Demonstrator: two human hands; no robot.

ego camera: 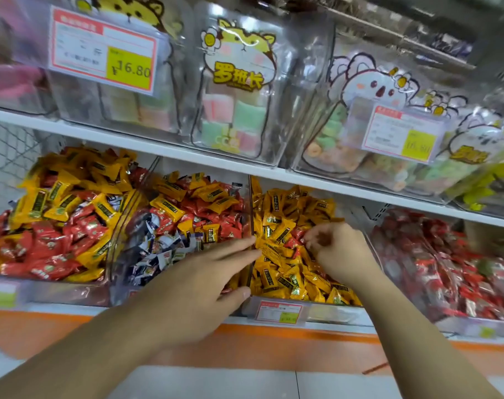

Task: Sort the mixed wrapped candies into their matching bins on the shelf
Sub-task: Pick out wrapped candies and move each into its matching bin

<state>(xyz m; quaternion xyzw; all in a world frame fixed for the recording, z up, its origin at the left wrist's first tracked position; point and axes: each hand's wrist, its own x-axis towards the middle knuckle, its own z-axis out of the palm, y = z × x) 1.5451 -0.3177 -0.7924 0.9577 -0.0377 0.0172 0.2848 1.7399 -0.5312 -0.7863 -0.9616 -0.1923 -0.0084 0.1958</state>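
Note:
Four clear bins stand on the lower shelf. The far-left bin (43, 289) holds mixed yellow and red candies. The second bin (121, 249) holds red, yellow and dark blue-white candies. The third bin (325, 311) is almost all yellow candies (285, 226) with a few red candies (298, 233) among them. The right bin (475, 323) holds red candies. My left hand (199, 286) stretches out with straight fingers, its fingertips touching yellow wrappers at the divider between the second and third bins. My right hand (337, 249) is curled over the third bin, fingers pinching at a red candy in the yellow pile.
An upper white shelf (164, 148) carries clear boxes of pastel marshmallow and ring sweets (236, 122) with price tags (101, 50). A price label (279, 312) hangs on the third bin's front. Below runs an orange shelf edge (273, 335) and grey floor.

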